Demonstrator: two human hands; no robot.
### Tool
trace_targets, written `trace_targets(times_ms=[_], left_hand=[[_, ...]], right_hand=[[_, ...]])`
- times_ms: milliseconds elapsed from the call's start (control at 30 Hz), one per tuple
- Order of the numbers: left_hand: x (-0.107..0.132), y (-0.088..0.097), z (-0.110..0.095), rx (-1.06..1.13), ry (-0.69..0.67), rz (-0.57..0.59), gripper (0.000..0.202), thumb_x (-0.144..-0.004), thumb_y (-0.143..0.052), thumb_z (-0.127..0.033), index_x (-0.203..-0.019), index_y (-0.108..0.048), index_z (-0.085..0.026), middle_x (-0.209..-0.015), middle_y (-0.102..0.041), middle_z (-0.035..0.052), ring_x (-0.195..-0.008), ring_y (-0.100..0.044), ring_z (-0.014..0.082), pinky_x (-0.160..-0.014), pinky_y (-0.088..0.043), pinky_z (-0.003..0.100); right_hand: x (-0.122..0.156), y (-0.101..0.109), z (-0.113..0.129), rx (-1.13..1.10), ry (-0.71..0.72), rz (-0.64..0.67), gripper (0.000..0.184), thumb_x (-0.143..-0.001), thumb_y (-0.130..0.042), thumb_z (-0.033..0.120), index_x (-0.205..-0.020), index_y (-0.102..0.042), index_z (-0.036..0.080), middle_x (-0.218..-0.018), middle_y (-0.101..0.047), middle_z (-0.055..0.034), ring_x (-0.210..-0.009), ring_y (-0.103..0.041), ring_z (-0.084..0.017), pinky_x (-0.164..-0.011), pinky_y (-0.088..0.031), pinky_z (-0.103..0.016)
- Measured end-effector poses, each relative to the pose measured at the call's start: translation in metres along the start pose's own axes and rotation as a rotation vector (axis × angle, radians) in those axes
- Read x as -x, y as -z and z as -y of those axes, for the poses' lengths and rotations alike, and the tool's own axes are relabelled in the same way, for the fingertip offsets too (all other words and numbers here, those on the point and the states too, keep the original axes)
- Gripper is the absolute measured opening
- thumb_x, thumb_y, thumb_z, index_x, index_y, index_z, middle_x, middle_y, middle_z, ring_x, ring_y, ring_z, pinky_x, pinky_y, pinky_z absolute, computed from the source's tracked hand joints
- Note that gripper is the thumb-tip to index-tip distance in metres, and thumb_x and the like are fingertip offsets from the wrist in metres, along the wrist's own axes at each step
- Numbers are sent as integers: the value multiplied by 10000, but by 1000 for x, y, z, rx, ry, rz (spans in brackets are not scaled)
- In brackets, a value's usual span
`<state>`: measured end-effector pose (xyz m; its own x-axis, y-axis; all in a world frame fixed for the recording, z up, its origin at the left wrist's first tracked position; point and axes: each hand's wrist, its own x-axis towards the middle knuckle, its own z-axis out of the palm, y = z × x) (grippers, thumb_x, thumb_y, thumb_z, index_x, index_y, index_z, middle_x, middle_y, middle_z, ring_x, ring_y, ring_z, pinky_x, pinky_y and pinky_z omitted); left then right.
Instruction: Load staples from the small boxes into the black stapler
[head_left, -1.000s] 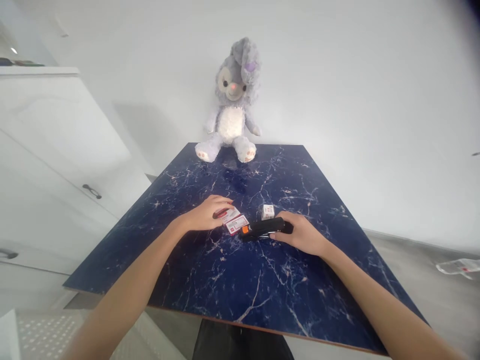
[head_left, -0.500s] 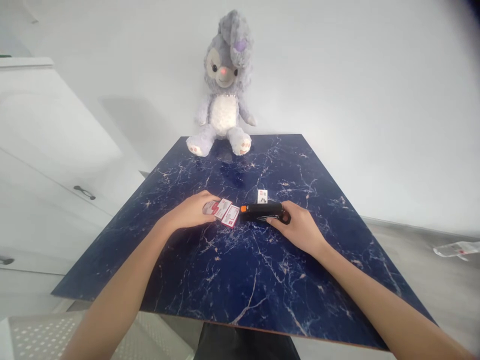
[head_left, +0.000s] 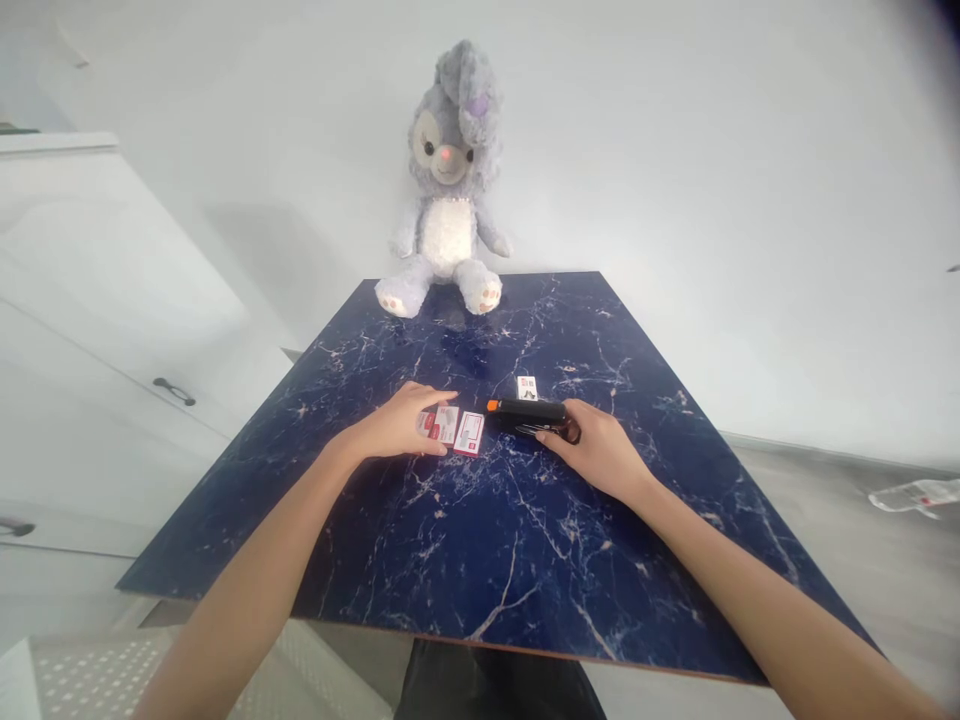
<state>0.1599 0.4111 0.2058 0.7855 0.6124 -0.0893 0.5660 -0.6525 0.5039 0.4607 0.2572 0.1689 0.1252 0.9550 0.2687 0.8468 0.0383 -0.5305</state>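
My left hand (head_left: 409, 422) is around a small red-and-white box (head_left: 444, 424), thumb on the near side and forefinger stretched out past the far side, fingers apart. Against that box's right end lies a second small red-and-white box (head_left: 469, 433); whether the two are joined I cannot tell. My right hand (head_left: 596, 445) is closed around the rear end of a black stapler (head_left: 531, 414) with an orange tip pointing left. Just behind the stapler is a small white box (head_left: 527, 387) with red and black print, its near part hidden.
A grey plush rabbit (head_left: 450, 225) sits at the far edge of the blue marbled table (head_left: 480, 540), against the wall. White drawers (head_left: 112, 330) stand left of the table. A clear plastic item (head_left: 911, 496) lies on the floor to the right.
My left fingers have spread from the red-and-white box, and the two boxes now lie straighter in line with the stapler. My right hand keeps hold of the stapler. The view has shifted slightly.
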Motion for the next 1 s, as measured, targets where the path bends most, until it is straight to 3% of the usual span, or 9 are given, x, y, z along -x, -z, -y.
trace_targets(times_ms=[167,233,300,400,500,633,733,867,1000], left_hand=[[3,2,-3,0,-44,-28,848,-714,-803,-522,-1477,-483,-331,-1402,-519,133,-1263,-506,354,-1002,-438,474],[4,4,-8,-3,-68,-115,774,-748,-776,-517,-1447,-511,-314,-1346,-560,119,-1216,-544,334,-996,-449,467],[5,5,-15,7,-117,-264,734,-779,-753,-480,-1442,-497,-295,-1310,-589,102,-1195,-566,311,-1020,-443,462],[7,-5,-31,42,-213,-364,799,-770,-760,-387,-1481,-417,-265,-1318,-596,107,-1125,-620,280,-998,-475,427],[11,-28,-52,86,-333,-199,822,-769,-742,-302,-1507,-382,-277,-1403,-559,125,-1094,-643,271,-953,-511,397],[15,-56,-73,327,-415,-71,775,-789,-717,-207,-1491,-400,-297,-1359,-601,109,-1056,-669,251,-981,-514,417],[12,-65,-77,701,-352,-47,755,-812,-732,-190,-1474,-392,-321,-1446,-530,116,-1053,-687,231,-975,-534,422],[4,-68,-73,1053,-263,44,623,-805,-778,-216,-1370,-526,-295,-1490,-495,123,-1100,-679,257,-955,-545,430],[-3,-71,-68,1148,-96,69,406,-837,-751,-305,-1228,-684,-217,-1347,-627,127,-1106,-674,285,-930,-542,424]], right_hand=[[-1,-1,1,13,13,-8,279,-872,-657,417,-769,-476,231,-746,-597,3,-651,-565,-175,-586,-403,-295],[-1,-2,0,13,21,-1,250,-868,-655,403,-783,-494,230,-752,-606,-2,-653,-575,-181,-584,-412,-302],[0,-2,-1,-32,27,-20,168,-856,-653,350,-919,-559,226,-801,-637,-14,-685,-607,-195,-606,-454,-318],[5,5,1,-152,97,-229,417,-832,-618,225,-1239,-530,229,-992,-678,-56,-852,-659,-232,-765,-537,-390],[13,17,12,-222,275,-412,475,-817,-596,164,-1279,-528,248,-1069,-660,-74,-951,-650,-250,-880,-544,-447],[21,21,31,-319,514,-32,534,-819,-646,187,-1334,-520,250,-1307,-593,-119,-1130,-623,-276,-933,-563,-450],[21,13,36,-455,436,104,452,-869,-666,240,-1297,-523,248,-1415,-542,-127,-1095,-657,-240,-908,-588,-408],[19,5,31,-504,337,64,188,-864,-717,268,-981,-575,229,-1316,-625,-96,-965,-695,-203,-806,-593,-354],[19,2,30,-428,357,-63,124,-859,-698,194,-946,-617,226,-1234,-657,-89,-1016,-681,-215,-788,-583,-342]])
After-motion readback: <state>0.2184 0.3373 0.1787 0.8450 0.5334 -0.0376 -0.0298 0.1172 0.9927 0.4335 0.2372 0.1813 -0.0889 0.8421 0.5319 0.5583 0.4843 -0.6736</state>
